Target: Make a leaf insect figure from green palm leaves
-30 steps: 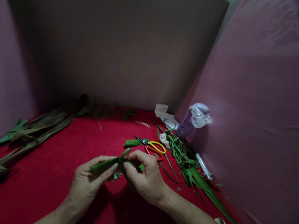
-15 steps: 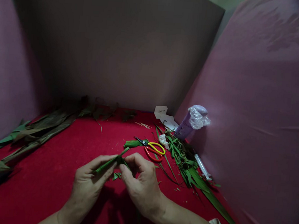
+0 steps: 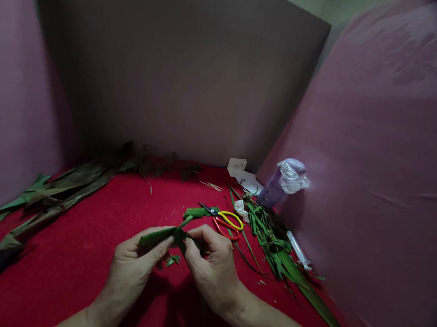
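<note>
The left hand [image 3: 130,267] pinches a narrow, folded strip of dark-green leaf [image 3: 155,236] between thumb and fingers, and the right hand [image 3: 213,271] grips its other end at a crossing between the thumbs. Half a second ago the strip showed almost edge-on with the fingertips drawn close together; now its broader face is turned up and the right thumb sits slightly further off. That reads as a small adjustment of the crossing, the work being at a fine folding stage (the right fingers hide much of that end).

The strip is above the red cloth-covered desk [image 3: 82,258], near its middle. Just beyond lie the black-bladed scissors with one yellow and one red loop handle [image 3: 220,214], unmoved on the cloth. A tangled heap of green leaf scraps [image 3: 271,238] runs along the right edge; long, dull-brown dried leaves [image 3: 70,189] line the left.
</note>
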`<move>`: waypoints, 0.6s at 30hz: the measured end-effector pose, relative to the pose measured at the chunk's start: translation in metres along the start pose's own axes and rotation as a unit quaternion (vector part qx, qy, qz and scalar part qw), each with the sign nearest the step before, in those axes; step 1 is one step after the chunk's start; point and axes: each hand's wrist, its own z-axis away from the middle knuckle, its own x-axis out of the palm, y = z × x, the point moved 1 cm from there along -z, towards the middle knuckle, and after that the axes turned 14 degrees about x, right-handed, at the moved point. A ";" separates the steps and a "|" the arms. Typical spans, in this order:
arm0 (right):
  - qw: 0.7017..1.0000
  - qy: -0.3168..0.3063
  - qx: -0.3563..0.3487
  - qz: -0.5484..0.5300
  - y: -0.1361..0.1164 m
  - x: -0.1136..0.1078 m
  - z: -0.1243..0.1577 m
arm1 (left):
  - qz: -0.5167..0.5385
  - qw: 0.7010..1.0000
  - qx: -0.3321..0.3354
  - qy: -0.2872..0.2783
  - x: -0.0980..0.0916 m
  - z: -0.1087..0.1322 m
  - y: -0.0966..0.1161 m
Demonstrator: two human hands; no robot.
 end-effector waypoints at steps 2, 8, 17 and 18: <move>1.000 -0.002 0.000 0.000 0.000 0.000 0.000 | -0.002 1.000 -0.002 0.002 0.000 0.000 -0.001; 0.999 -0.018 0.018 -0.028 -0.002 0.003 0.004 | -0.017 1.000 0.011 -0.003 -0.001 0.002 0.000; 0.996 -0.031 -0.070 -0.043 -0.010 0.006 0.018 | -0.031 0.999 0.040 -0.013 -0.001 0.002 0.002; 0.995 -0.027 -0.088 -0.039 -0.009 0.006 0.018 | -0.026 0.999 0.036 -0.016 -0.001 0.002 0.001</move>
